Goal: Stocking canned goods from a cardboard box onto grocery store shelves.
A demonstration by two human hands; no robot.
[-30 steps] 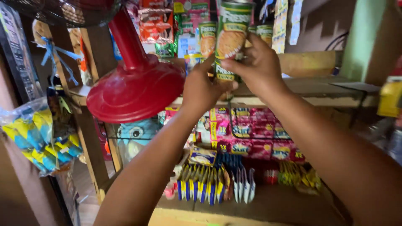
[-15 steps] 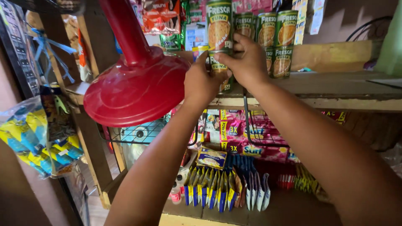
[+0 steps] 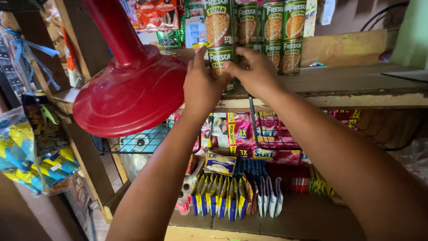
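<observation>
a: what's in the grip?

b: both hands are on 1 can. the left hand (image 3: 203,87) wraps its left side with the thumb raised, and the right hand (image 3: 255,73) curls over the right side and front. together they clasp the green can (image 3: 219,58) — fingers closed around it, not spread.

a: and where is that can?

b: near the front edge of the wooden shelf (image 3: 356,85), at the left end of the tins. its base looks down on the board or just above it; the fingers hide the contact, so i cannot tell which. another can (image 3: 217,22) of the same kind is stacked on top of it.

a: what's around it?

b: just to the right, a row of matching cans (image 3: 278,31) stacked 2 high. to the left, close to the left wrist, a red plastic base (image 3: 133,93) of something tilted. below the shelf a wire basket (image 3: 276,134) holds pink sachets, and lower down is a row of small packets (image 3: 232,196).

a: which step is this?

b: i'd judge it as seating the can in line with the others. any next move needs care — the top can rides on this 1, and the red base crowds the left side.
</observation>
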